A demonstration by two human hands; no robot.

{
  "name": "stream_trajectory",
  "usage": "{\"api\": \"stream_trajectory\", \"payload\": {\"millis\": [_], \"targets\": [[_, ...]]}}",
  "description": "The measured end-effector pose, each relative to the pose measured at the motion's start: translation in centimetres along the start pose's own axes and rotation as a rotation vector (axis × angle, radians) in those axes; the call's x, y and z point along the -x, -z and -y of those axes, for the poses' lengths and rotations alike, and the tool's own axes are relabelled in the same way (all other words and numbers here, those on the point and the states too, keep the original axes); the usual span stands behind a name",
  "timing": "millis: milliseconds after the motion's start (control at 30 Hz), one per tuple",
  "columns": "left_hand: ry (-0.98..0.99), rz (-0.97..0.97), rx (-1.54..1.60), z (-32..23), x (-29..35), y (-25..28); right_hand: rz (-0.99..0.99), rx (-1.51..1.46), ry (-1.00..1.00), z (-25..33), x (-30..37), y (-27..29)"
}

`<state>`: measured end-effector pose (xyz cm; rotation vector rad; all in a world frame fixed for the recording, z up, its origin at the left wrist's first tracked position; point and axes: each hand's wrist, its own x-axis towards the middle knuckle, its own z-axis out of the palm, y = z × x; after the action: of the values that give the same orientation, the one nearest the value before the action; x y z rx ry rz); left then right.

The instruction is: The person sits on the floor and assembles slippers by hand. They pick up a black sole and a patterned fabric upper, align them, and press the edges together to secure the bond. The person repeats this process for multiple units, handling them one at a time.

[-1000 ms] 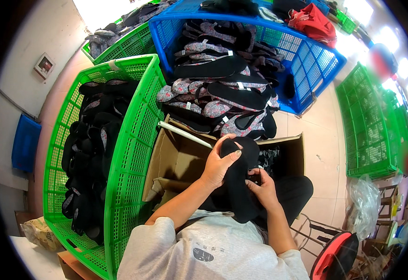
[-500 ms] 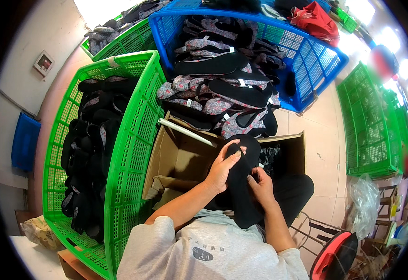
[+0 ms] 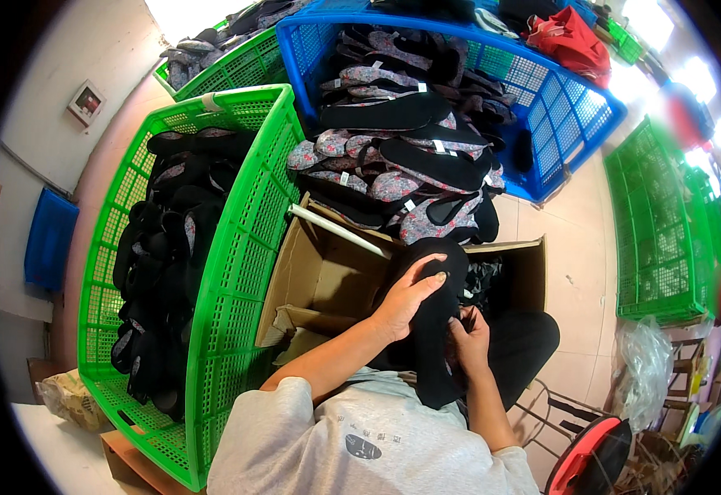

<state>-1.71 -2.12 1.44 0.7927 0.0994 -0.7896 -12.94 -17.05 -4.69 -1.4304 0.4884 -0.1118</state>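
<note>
Over my lap lies a black slipper (image 3: 436, 330), its rounded end pointing away from me. My left hand (image 3: 406, 304) wraps over its left side, with thumb and fingers across the black fabric. At the slipper's right edge, my right hand (image 3: 469, 337) is closed in a pinch. Whatever small thing may be between those fingertips is hidden. Just beyond my hands, floral and black slippers (image 3: 434, 165) lie heaped, several with white tags.
An open cardboard box (image 3: 327, 264) stands before me, with a white bar (image 3: 335, 228) across its corner. A green crate (image 3: 249, 247) of black slippers is at left, a blue crate (image 3: 579, 136) behind the heap. Green crates (image 3: 657, 223) and a red-black seat (image 3: 587, 454) are at right.
My left hand has shifted on the slipper and its fingers lie flatter over the fabric. The right hand keeps pinching at the edge, slightly lower. The whole view has shifted a little.
</note>
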Motion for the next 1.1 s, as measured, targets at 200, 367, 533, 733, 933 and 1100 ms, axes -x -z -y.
{"api": "stream_trajectory", "payload": {"millis": [200, 367, 533, 733, 933, 1100], "targets": [[-0.011, -0.009, -0.013, 0.2, 0.1, 0.0, 0.012, 0.011, -0.001, 0.3, 0.1, -0.1], [-0.054, -0.017, -0.076, 0.3, 0.2, -0.2, 0.025, -0.005, -0.008, 0.3, 0.2, -0.1], [-0.094, -0.004, -0.141, 0.6, 0.0, -0.1, 0.022, -0.014, 0.002, 0.9, 0.5, -0.2], [-0.17, -0.016, -0.238, 0.8, 0.0, -0.4, 0.02, 0.015, 0.016, 0.4, 0.4, -0.1], [-0.262, -0.04, -0.368, 1.2, -0.1, -0.6, 0.059, -0.057, 0.037, 0.5, 0.7, 0.2], [-0.384, -0.113, -0.495, 1.5, -0.3, -0.4, 0.167, -0.003, 0.172, 1.0, 0.6, 0.6]]}}
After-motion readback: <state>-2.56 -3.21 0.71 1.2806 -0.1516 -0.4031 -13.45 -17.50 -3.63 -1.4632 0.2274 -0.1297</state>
